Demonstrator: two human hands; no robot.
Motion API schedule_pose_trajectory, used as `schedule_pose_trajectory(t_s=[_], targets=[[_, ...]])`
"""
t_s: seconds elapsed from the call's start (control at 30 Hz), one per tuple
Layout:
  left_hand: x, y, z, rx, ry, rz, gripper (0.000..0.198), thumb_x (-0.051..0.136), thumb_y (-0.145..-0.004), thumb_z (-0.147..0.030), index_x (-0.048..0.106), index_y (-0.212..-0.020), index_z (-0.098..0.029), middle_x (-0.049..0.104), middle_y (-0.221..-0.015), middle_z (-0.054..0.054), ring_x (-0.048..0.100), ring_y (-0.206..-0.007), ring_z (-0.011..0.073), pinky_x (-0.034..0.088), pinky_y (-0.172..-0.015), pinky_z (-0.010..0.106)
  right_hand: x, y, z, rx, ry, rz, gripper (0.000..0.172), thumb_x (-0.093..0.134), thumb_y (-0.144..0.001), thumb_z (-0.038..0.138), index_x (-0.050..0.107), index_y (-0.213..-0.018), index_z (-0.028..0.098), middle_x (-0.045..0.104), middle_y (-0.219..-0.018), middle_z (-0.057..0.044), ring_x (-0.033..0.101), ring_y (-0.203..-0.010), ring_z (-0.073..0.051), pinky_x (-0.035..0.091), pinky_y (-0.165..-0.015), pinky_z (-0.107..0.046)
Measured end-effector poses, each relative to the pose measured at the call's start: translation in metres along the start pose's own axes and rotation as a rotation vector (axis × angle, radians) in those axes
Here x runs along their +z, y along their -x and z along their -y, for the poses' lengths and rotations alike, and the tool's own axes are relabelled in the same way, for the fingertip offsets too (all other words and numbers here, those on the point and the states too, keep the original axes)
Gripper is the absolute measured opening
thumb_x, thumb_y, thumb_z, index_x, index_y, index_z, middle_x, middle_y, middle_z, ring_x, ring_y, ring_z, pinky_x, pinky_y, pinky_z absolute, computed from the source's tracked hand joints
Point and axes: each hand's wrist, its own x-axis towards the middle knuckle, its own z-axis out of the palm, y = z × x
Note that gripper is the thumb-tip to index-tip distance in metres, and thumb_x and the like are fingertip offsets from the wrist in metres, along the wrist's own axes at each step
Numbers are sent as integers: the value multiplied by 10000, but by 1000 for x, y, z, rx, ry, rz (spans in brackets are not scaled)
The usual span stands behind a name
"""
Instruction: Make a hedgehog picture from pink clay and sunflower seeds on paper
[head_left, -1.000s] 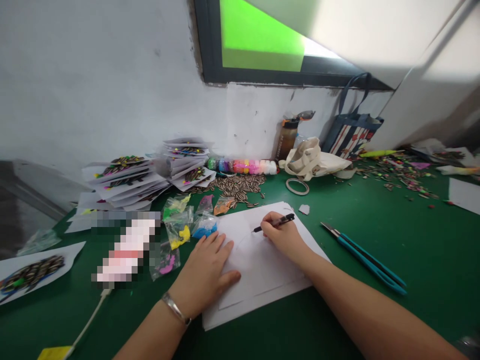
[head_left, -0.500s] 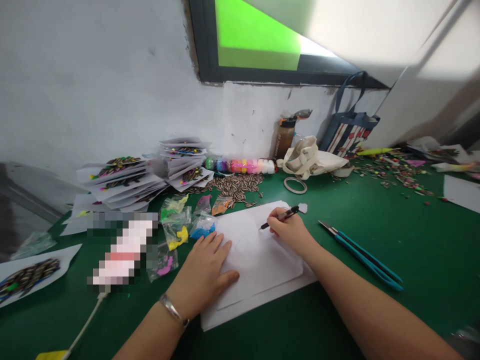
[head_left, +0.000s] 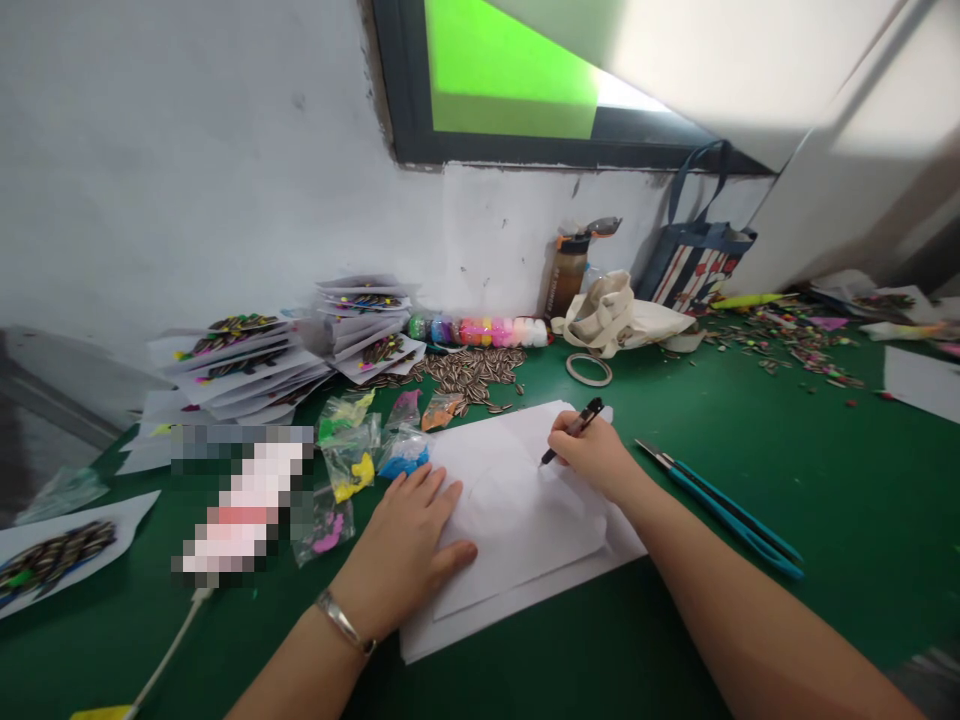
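Note:
A white sheet of paper [head_left: 510, 540] lies on top of more white sheets on the green table. My left hand [head_left: 415, 540] rests flat on the left part of the paper, fingers spread, a silver bracelet at its wrist. My right hand [head_left: 596, 455] is closed around a black pen [head_left: 572, 432], with the tip at the paper's upper right. A faint curved line shows on the sheet. Beside my left fingertips lie small bags of coloured clay, among them a blue one [head_left: 405, 458] and a yellow one [head_left: 355, 478].
Blue tweezers [head_left: 720, 505] lie right of the paper. Behind it are a tape roll [head_left: 589, 370], a heap of striped seeds [head_left: 476, 375], a bottle [head_left: 564, 278] and a cloth bag [head_left: 630, 320]. Stacked seed-covered sheets [head_left: 247, 370] and a blurred object with a cable [head_left: 244, 500] stand left.
My right hand has moved a little to the right with the pen, whose tip travelled right and slightly down across the paper. My left hand stays in place.

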Motion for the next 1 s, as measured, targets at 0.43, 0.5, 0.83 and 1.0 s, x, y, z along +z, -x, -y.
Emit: schedule_pose_trajectory(t_s=[0.43, 0.5, 0.83, 1.0], targets=[[-1, 0, -1, -3, -5, 8, 629, 548, -805, -525, 486, -1323, -173, 437, -1410, 159, 323, -1332, 353, 243, -1089, 561, 4, 12, 11, -156, -311, 83, 81, 492, -714, 209, 550, -660, 194, 544, -545, 29, 488, -539, -125, 369, -527, -245], [-2, 0, -2, 1, -6, 6, 624, 554, -803, -522, 488, -1319, -177, 445, -1404, 156, 325, -1330, 351, 248, -1087, 559, 13, 22, 21, -158, -335, 242, 55, 517, -713, 201, 567, -692, 193, 559, -576, 28, 502, -560, -124, 374, -534, -241], [-2, -1, -3, 14, -6, -16, 592, 579, -790, -503, 510, -1289, -193, 478, -1375, 144, 353, -1311, 344, 259, -1085, 546, 39, 33, 23, -287, -230, 430, 113, 510, -709, 126, 604, -711, 189, 566, -678, 24, 500, -641, -116, 379, -578, -224], [-3, 0, -4, 0, -16, 5, 598, 567, -799, -509, 493, -1306, -200, 461, -1393, 138, 334, -1326, 335, 253, -1092, 533, 38, 31, 21, -287, -219, 437, 110, 511, -721, 129, 603, -711, 189, 557, -670, 29, 478, -622, -108, 358, -558, -219]])
